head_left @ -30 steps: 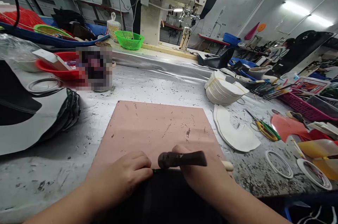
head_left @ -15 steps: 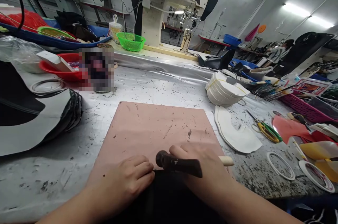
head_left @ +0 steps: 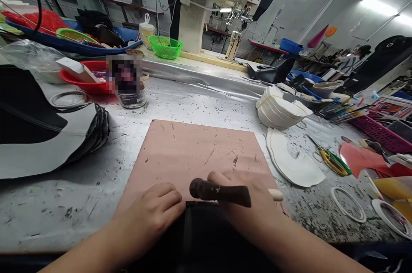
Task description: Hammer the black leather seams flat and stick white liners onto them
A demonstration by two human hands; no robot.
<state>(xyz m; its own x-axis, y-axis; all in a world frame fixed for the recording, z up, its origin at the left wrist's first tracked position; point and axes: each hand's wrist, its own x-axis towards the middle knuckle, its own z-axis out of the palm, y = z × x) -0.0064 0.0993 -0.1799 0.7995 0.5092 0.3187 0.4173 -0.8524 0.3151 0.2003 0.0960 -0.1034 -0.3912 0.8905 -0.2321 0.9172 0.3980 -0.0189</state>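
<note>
My right hand (head_left: 251, 210) is closed round a hammer (head_left: 220, 192) with a dark head and a pale wooden handle end (head_left: 276, 195), held low over the near edge of a pink board (head_left: 196, 155). My left hand (head_left: 152, 210) is closed with its fingertips pinching the edge of a black piece of material (head_left: 199, 238) that lies at the board's near edge and runs down toward me. The hammer head sits just right of my left fingertips, over the black edge.
A stack of black-and-white cut pieces (head_left: 48, 135) lies at left. White cut pieces (head_left: 280, 112) and scissors (head_left: 331, 159) lie at right, with white rings (head_left: 347, 204). A jar (head_left: 130, 88), red bowl (head_left: 86, 80), green basket (head_left: 165, 47) and sewing machine (head_left: 206, 2) stand behind.
The hammer head dipped toward the black edge and sits about level again. Both hands stay at the board's near edge; the view shifted slightly.
</note>
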